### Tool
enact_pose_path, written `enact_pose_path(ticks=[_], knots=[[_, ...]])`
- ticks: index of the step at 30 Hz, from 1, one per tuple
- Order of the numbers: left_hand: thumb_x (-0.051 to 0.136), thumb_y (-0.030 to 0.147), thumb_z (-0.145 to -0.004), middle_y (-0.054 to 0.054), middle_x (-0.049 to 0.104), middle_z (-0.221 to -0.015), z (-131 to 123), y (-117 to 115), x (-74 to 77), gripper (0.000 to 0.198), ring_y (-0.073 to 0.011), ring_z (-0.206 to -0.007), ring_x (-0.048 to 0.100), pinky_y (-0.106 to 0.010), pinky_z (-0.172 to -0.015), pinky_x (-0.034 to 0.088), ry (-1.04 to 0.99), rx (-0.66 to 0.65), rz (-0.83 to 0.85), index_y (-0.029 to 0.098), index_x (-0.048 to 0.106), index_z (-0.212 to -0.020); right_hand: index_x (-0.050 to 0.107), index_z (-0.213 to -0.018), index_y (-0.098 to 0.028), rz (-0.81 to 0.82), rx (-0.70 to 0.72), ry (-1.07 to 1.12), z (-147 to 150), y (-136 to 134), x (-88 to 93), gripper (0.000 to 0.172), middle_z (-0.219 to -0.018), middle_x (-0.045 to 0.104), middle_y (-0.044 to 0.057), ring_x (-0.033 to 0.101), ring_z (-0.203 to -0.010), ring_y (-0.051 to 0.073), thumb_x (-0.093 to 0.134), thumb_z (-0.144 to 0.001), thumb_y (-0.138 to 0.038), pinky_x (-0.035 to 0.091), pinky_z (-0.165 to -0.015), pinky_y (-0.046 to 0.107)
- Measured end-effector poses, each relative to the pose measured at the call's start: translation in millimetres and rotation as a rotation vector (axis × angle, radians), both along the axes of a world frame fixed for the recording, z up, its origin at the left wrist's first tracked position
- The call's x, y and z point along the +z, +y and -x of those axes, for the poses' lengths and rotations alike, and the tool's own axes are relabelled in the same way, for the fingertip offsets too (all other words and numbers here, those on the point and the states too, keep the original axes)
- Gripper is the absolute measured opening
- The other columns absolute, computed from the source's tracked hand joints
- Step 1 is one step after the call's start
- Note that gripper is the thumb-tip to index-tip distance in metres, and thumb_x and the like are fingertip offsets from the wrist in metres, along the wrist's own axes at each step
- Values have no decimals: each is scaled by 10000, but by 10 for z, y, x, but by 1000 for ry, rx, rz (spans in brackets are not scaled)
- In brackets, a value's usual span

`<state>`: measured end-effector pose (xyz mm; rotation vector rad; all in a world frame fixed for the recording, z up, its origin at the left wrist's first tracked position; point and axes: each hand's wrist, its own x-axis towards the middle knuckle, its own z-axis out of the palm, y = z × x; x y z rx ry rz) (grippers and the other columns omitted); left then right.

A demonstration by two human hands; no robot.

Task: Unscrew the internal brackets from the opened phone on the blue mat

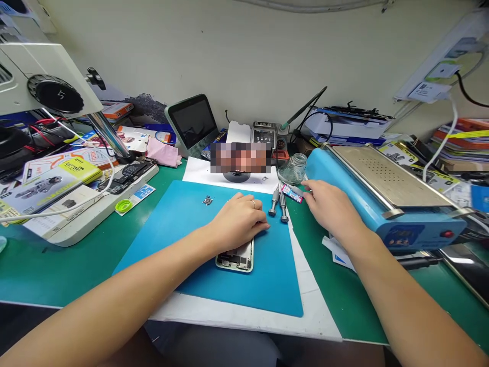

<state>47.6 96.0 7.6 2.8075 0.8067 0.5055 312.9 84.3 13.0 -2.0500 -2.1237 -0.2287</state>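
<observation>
An opened phone (244, 259) with its inner parts showing lies on the blue mat (164, 239). My left hand (241, 220) is closed over its upper part, fingers bent around the right edge, and hides much of it. Off the mat's right side, my right hand (331, 203) has thumb and fingertips closed at the end of a slim grey tool (293, 192); its exact kind is unclear. Close by lie two grey screwdrivers (282, 206) and a pink-and-white label (291, 193). A glass jar (296, 168) sits just beyond. A small dark part (207, 200) rests on the mat.
A blue machine with a metal plate (397, 173) stands at right. On the left are a microscope stand (76, 224) and battery boxes (72, 176). A screen (194, 122), a soldering station (264, 135) and a round dark base (237, 177) stand behind the mat.
</observation>
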Motion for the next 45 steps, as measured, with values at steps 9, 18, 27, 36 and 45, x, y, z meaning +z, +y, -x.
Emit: enact_pose_path(ticks=[9,18,27,36,45], knots=[[683,326,-997,-32,686,-853,8,14,10,193,-211,-861,594,-343,-765,382,-47,16,-26,206,784,-885,671,-1195,-162,-46,-16,-14,112,-2,-14,257,-1144,718,76,713,-957,194,634,-1015,-342,613,-842,393],[661,336,-1010,-51,689,-861,34,84,-22,243,-219,-870,598,-360,-759,384,-143,129,-64,187,761,-847,682,-1075,-220,-440,132,197,441,-215,250,189,-791,747,48,649,-574,204,520,-1039,-312,418,-517,323],[644,336,-1030,-2,769,-889,47,95,-47,217,-186,-871,678,-346,-752,367,-296,180,-43,221,761,-888,624,-960,-278,-764,352,408,487,-324,235,56,-788,726,6,610,-565,165,612,-1015,-284,459,-540,318],[687,294,-1001,19,795,-848,28,59,-40,142,-168,-759,694,-307,-754,430,-413,188,-3,231,783,-919,693,-1018,-254,-458,588,412,656,-276,108,102,-774,736,14,692,-637,181,595,-1016,-282,556,-624,311],[729,233,-960,2,802,-871,12,99,-68,66,-186,-776,718,-294,-743,489,-467,186,16,233,795,-961,576,-1366,-246,-336,584,439,643,-264,110,410,-909,736,20,693,-625,162,652,-964,-213,610,-611,303]])
